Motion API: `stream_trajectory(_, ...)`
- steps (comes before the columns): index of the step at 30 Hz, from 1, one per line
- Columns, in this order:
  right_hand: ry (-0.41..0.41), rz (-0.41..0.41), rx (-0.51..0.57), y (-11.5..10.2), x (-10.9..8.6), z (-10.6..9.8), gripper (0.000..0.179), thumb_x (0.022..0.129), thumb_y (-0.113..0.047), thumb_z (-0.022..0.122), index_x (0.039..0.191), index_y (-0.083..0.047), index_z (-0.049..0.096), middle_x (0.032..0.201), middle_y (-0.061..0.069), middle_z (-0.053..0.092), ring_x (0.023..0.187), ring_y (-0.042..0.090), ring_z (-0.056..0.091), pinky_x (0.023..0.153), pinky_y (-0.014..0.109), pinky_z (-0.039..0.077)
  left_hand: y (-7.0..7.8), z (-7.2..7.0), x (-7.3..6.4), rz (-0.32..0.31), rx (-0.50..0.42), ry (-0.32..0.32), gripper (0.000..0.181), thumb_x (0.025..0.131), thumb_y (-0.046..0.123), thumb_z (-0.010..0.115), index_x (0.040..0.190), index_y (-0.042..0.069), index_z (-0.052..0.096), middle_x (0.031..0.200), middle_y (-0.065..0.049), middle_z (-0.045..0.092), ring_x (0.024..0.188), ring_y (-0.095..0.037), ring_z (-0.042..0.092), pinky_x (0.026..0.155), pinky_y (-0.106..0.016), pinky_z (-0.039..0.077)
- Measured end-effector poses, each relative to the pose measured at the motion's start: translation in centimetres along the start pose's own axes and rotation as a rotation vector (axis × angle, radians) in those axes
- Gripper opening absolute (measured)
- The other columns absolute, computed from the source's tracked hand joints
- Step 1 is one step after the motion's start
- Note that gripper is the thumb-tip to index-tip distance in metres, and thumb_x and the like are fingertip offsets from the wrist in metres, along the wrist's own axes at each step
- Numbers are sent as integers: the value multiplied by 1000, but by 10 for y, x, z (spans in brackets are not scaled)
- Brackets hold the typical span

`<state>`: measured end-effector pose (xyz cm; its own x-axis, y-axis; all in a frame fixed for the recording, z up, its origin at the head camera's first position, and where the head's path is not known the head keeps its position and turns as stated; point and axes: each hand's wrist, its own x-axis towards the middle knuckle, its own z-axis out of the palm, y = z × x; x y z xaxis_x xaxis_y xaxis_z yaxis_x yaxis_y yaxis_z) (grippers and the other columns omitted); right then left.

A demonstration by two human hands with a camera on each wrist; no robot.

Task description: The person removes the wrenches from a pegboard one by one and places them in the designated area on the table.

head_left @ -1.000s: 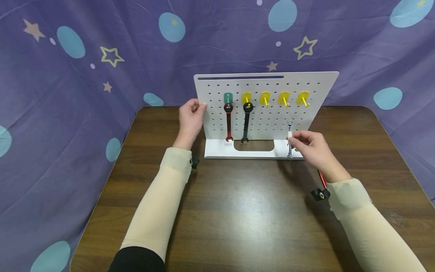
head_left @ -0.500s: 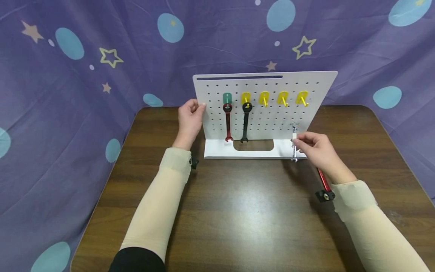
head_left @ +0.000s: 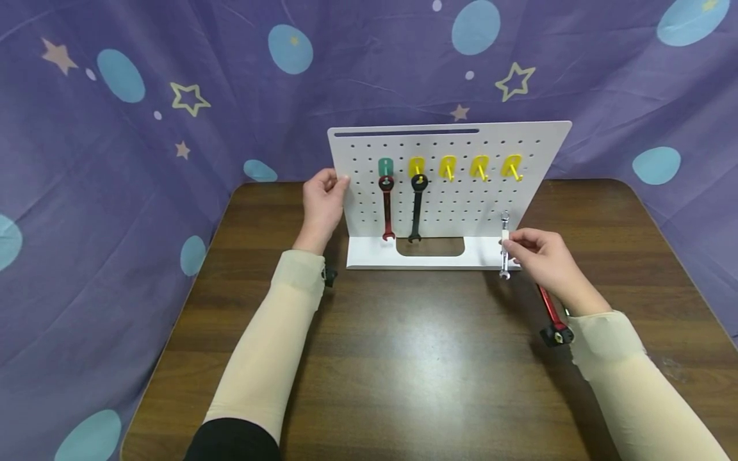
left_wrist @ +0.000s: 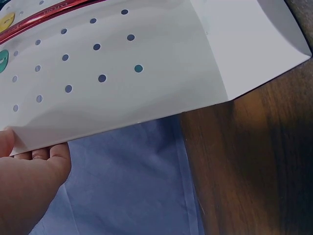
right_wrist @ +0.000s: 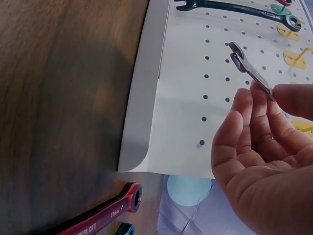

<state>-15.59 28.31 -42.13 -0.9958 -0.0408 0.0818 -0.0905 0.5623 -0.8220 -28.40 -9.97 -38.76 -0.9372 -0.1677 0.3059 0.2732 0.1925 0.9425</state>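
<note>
My left hand (head_left: 323, 208) pinches the left edge of a white pegboard (head_left: 507, 132), thumb in front and fingers behind in the left wrist view. Near the board's lower right, my right hand (head_left: 544, 262) pinches a small silver combination wrench (head_left: 505, 266) between thumb and fingers. That wrench stands roughly upright in front of the board, its open-ended jaw pointing down. A red wrench (head_left: 387, 208) hangs from the green hook (head_left: 385, 166) at the left. Beside it a black wrench (head_left: 417, 208) hangs from a yellow hook (head_left: 416, 164).
Three more yellow hooks (head_left: 447, 165) run along the board to the right, bare of tools. Another red wrench (right_wrist: 105, 213) lies on the wooden table (head_left: 392, 358), partly hidden by my right arm. A green wrench end (right_wrist: 126, 228) shows beside it. Behind hangs a purple cloth (head_left: 375, 83).
My right hand has moved right and slightly toward me, carrying the silver wrench with it. The left hand stays at the board's edge.
</note>
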Motion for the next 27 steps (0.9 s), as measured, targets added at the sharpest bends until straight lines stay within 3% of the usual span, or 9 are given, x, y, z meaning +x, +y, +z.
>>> stream_trajectory(6,3,9,2,2,-3,-3,28,103,-21,63,113,4,70,98,18,69,81,20,62,65,21,49,1,1,0,-5,-3,3,6,97,1,68,91,3,71,88,-17,69,74,-15,56,64,-26,45)
stream_trajectory(13,-8,23,-6,5,-6,-7,30,103,-22,63,113,5,69,98,18,69,80,22,65,66,21,51,1,0,0,3,7,-3,5,97,3,68,94,-1,71,86,-16,68,72,-15,55,63,-26,44)
stream_trajectory(20,-5,16,-3,7,-7,-7,29,103,-21,64,112,5,69,95,16,70,79,23,67,66,22,51,0,-1,0,4,-9,9,11,96,0,69,87,7,71,81,-13,66,69,-14,53,61,-26,43)
stream_trajectory(27,-7,58,-20,11,-10,-13,32,103,-23,63,115,5,68,101,19,69,80,19,67,66,22,53,1,0,0,3,-7,5,8,96,1,69,89,4,71,84,-15,68,71,-14,54,62,-26,44)
